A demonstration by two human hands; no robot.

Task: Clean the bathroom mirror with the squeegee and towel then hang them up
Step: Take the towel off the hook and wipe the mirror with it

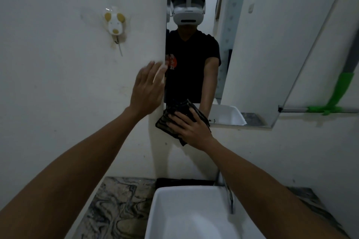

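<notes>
White bathroom walls [58,83] fill most of the view, dim and slightly scuffed. Below them, a marbled countertop [116,209] carries a white rectangular basin [194,215] at its near edge, with a faucet [228,194] rising at the basin's right rim. On the wall above hangs the mirror [242,54], reflecting a person in a dark shirt and a white headset. At the mirror's lower right corner, the green squeegee [338,95] lies blurred against the glass, well apart from both hands. The left hand [147,89] is spread flat with fingers extended, holding nothing, at the mirror's left edge. The right hand [191,126] presses open-palmed on a dark folded towel [171,116] at the mirror's lower left corner. A small animal-shaped hook [115,23] sticks to the wall left of the mirror.
</notes>
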